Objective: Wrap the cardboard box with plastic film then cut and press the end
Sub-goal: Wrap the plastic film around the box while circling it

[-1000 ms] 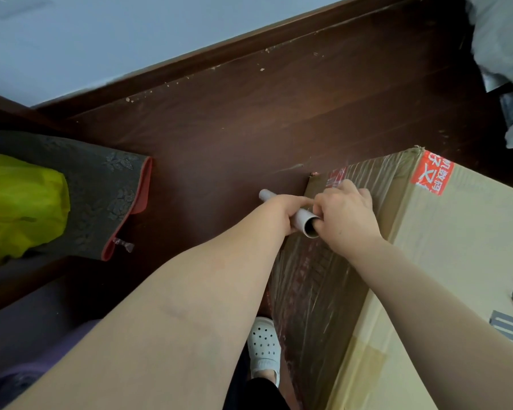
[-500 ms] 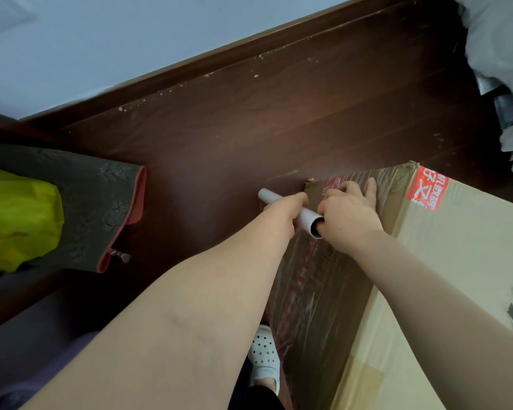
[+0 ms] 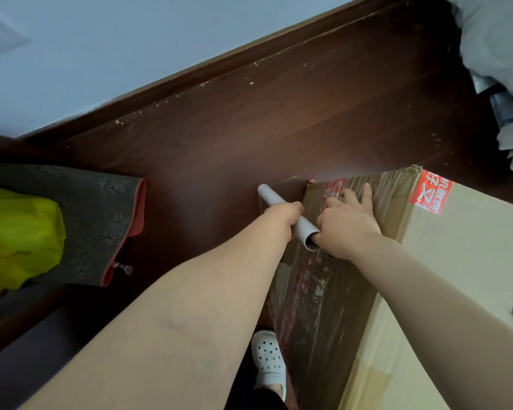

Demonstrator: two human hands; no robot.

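Left hand (image 3: 283, 214) grips the roll (image 3: 271, 199), lying far-left to near-right; just right of it, right hand (image 3: 348, 229) presses straight-fingered on the box (image 3: 462, 261).

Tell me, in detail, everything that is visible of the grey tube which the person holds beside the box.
The grey tube is slim, matt and hollow, like a cardboard core. Its near end is open toward the camera. It lies slanted beside the film-covered side of the cardboard box. The left hand grips its middle. The right hand has its thumb at the open end and its fingers flat on the plastic film. Whether any film remains on the tube cannot be told.
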